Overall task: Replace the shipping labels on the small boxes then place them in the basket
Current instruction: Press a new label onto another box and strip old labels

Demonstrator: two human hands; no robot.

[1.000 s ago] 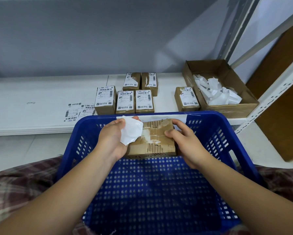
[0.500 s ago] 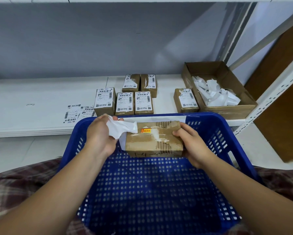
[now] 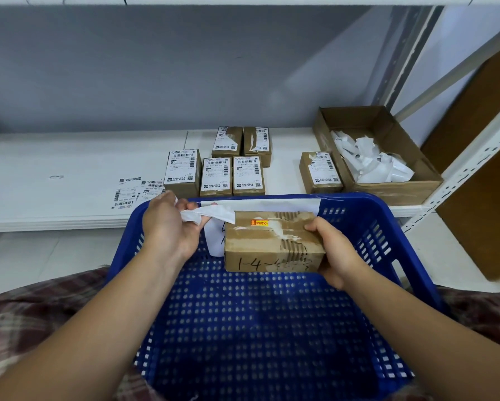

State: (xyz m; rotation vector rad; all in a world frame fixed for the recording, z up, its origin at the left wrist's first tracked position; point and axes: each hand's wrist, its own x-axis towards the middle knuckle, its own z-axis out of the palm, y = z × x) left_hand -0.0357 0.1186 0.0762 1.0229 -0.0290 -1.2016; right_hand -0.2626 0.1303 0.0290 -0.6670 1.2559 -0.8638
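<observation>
plaid cloth [image 3: 26,314]: nearest to the camera, showing at the bottom left and bottom right of the view.
basket [image 3: 367,202]: blue perforated plastic, resting on the plaid cloth; both bare forearms reach in over its near rim.
right hand [image 3: 338,253]: thumb on top and fingers beneath, curled round the right end of the small box [image 3: 269,241].
small box: brown cardboard, held roughly level over the far half of the basket, long side running left to right. Its top face is torn down to the corrugation and carries white paper remnants. "1-4-" is handwritten on the near side face, and the characters after it are scribbled over.
sticker [image 3: 259,223]: small, orange and yellow, at the far edge of the small box's top face.
left hand [image 3: 167,227]: raised at the basket's far-left corner, fingers closed, pinching the old label [image 3: 211,214].
old label: a twisted white strip running from the left hand to the small box's far-left top corner; whether it adheres there cannot be told.
white sheet [image 3: 272,204]: on the basket's far wall, partly hidden behind the small box.
shelf [image 3: 69,180]: white board, with its front edge just beyond the basket's far rim.
loose labels [image 3: 130,192]: printed sheets lying flat at the shelf's front edge, just left of the boxes.
labelled boxes [image 3: 217,176]: six in all. Three stand side by side near the front edge, two touch behind them, and one stands apart to the right.
carton [image 3: 387,192]: open and brown, at the shelf's right end, just beside the sixth labelled box. It holds crumpled white scraps [image 3: 370,160].
wall [image 3: 185,68]: grey, behind the shelf.
</observation>
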